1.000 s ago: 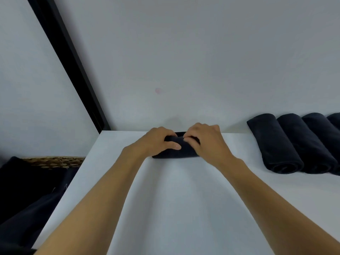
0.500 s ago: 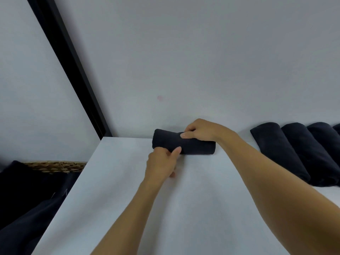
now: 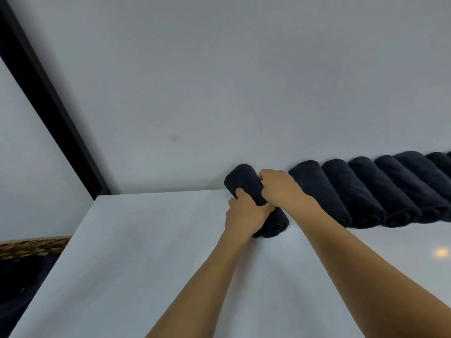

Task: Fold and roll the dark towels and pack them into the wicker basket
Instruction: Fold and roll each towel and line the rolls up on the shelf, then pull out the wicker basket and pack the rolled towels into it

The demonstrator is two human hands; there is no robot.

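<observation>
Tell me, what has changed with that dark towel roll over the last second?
The rolled towel has been swung from crosswise to pointing at the wall and carried right, close to the row of rolled towels. The left hand and right hand stayed on it and grip it now. The row and the wicker basket stayed put.
</observation>
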